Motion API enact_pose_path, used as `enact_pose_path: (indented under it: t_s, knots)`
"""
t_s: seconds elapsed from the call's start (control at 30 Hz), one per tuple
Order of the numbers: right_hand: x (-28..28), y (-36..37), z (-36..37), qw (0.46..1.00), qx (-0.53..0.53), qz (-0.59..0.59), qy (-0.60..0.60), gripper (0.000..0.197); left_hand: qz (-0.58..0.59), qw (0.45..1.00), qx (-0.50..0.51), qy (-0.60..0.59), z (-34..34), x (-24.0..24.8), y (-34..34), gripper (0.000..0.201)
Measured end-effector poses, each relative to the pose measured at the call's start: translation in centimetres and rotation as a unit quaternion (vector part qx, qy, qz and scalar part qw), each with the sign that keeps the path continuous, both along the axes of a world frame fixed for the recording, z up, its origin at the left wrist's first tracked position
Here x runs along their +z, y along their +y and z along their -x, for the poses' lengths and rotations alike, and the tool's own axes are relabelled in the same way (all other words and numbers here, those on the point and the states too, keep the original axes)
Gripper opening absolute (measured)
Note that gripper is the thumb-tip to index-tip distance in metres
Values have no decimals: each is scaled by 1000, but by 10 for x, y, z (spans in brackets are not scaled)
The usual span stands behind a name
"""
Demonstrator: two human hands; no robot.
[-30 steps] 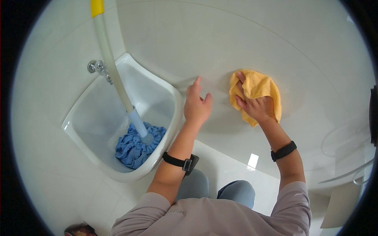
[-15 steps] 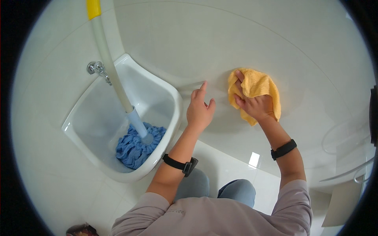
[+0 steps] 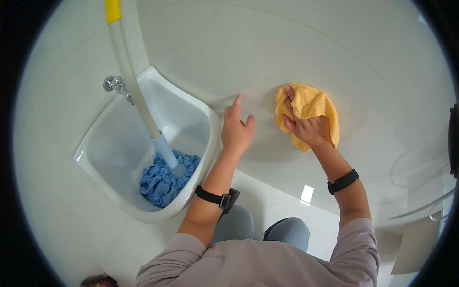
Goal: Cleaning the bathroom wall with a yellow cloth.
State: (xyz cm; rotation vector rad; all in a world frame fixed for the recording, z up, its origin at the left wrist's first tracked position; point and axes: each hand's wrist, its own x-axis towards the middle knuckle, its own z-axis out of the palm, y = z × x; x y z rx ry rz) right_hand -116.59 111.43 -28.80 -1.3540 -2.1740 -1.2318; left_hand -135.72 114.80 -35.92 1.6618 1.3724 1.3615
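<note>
My right hand [image 3: 311,129] presses a yellow cloth [image 3: 313,100] flat to the pale tiled wall. Part of the cloth folds over the fingers and hides some of them; the thumb and one fingertip show at its left side. To the left, my left hand [image 3: 236,129] is raised by the wall with nothing in it. Its index finger points up and its thumb stands apart, while the other fingers look partly bent. The rim of a white sink [image 3: 213,129] is just left of that hand.
A mop with a blue head [image 3: 162,184] stands in the sink, its pale handle [image 3: 131,79] leaning up past a chrome tap [image 3: 117,85]. At the right edge are a curved grey bar [image 3: 420,208] and a pale panel [image 3: 416,241]. A dark object [image 3: 99,280] lies lower left.
My left hand has shifted slightly left and upward, nearer the sink rim. The right hand and the cloth have barely moved.
</note>
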Motion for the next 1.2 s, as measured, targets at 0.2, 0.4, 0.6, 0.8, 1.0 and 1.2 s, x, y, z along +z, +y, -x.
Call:
enact_pose_path:
  t_s: [0.2,0.4,0.6,0.8,1.0,1.2]
  knots:
    - [-2,2,-3,1000,21,-19,14,42,6,999,-32,7,-6,0,-6,64]
    - [-3,1,-2,1000,18,-7,22,43,-16,1000,-17,6,-6,3,-9,63]
    - [-1,0,7,1000,-6,0,14,46,-5,999,-9,-34,2,-2,-23,62]
    - [50,57,35,980,93,-165,61,48,-50,987,7,-150,18,-3,-42,61]
    - [82,109,118,965,153,-162,141,41,-85,966,-19,-241,29,-4,-60,56]
    - [4,104,137,955,221,-16,199,34,-97,968,-33,-229,39,-18,-64,55]
